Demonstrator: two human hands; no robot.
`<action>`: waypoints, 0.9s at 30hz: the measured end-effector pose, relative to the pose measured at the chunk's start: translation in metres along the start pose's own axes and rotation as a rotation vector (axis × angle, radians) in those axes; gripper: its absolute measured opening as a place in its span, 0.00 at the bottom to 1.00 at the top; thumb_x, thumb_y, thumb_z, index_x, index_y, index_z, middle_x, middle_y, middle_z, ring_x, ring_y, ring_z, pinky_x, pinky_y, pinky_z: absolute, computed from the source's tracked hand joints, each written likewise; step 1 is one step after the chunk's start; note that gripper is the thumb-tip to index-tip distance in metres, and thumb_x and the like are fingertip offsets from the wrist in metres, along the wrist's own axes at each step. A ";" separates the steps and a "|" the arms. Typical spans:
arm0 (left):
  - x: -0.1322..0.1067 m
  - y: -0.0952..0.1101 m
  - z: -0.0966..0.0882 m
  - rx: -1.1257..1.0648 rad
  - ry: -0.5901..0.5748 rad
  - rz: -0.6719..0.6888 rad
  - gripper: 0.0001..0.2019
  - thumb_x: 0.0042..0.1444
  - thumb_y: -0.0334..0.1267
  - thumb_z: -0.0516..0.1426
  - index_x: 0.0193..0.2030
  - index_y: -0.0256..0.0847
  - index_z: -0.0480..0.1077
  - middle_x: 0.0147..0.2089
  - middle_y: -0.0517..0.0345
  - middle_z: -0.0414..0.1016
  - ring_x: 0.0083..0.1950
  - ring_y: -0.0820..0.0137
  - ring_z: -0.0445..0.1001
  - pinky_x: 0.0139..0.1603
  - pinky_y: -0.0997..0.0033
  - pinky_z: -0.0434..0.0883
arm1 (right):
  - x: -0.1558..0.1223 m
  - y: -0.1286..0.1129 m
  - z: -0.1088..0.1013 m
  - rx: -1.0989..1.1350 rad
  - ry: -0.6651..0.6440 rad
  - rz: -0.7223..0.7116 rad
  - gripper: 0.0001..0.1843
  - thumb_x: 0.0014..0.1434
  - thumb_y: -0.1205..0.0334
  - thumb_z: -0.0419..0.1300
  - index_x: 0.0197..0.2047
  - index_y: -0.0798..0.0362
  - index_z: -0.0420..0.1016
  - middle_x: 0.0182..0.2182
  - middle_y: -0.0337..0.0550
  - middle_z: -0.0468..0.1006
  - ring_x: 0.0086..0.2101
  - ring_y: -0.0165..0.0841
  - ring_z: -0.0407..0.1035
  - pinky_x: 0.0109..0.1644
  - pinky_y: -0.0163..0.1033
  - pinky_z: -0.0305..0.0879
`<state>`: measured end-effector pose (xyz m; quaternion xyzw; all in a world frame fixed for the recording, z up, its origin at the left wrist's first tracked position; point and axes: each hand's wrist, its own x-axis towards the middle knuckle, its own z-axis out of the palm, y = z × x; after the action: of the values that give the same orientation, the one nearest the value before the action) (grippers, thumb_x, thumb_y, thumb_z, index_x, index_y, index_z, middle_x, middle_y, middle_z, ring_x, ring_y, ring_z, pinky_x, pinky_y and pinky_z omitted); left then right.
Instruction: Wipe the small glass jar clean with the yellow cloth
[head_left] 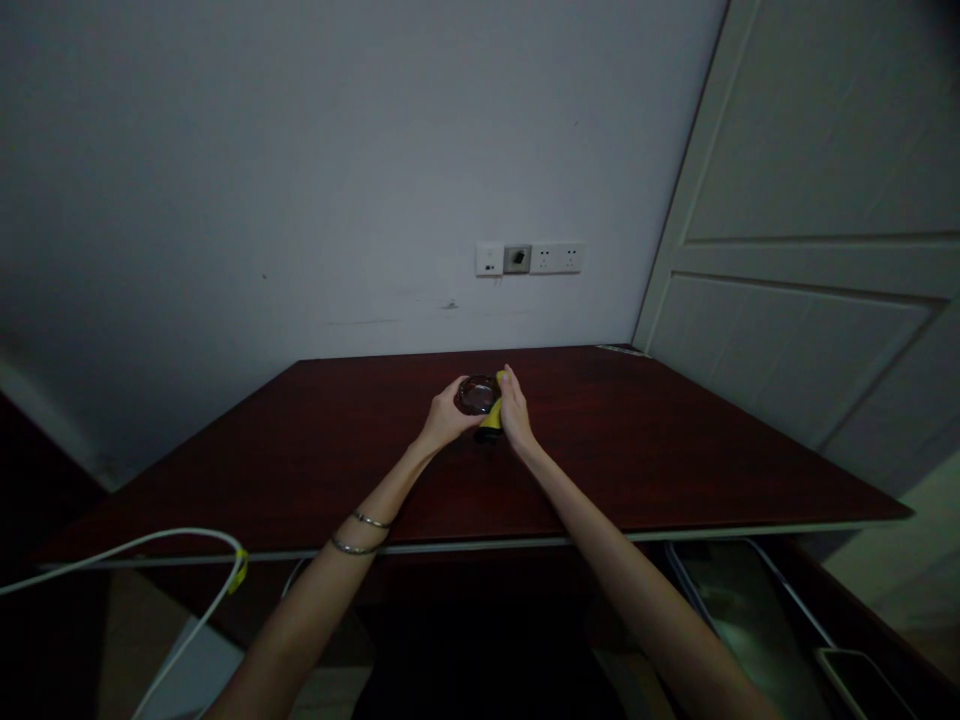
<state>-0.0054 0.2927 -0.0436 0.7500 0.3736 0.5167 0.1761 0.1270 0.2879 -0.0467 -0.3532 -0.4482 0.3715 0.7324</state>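
Note:
Over the middle of the dark red desk, my left hand (444,415) curls around the side of a small round ashtray (478,394) of dark, clear glass. Close against its right side stands a yellow object with a black lower end (491,418), whose kind I cannot make out. My right hand (514,408) lies along the right side of this yellow object, fingers straight and close together, and presses it toward the ashtray. The right thumb is mostly hidden. Both hands are close together, with the ashtray and the yellow object between them.
The desk (645,450) meets a pale wall with a row of sockets (555,258). A white door (810,330) stands at the right. A white cable (180,531) with a yellow tag loops over the left front edge. Below the right front edge lies a phone-like device (862,685).

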 end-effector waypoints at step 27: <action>-0.003 0.015 -0.002 0.104 -0.068 0.197 0.40 0.34 0.50 0.66 0.56 0.42 0.61 0.55 0.49 0.65 0.56 0.59 0.60 0.57 0.57 0.58 | 0.004 -0.017 -0.009 0.602 -0.021 0.503 0.16 0.58 0.55 0.47 0.31 0.53 0.71 0.25 0.40 0.77 0.28 0.32 0.72 0.38 0.37 0.69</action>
<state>-0.0020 0.2802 -0.0353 0.8084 0.3182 0.4855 0.0980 0.1410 0.2816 -0.0334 -0.2176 -0.2260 0.6577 0.6848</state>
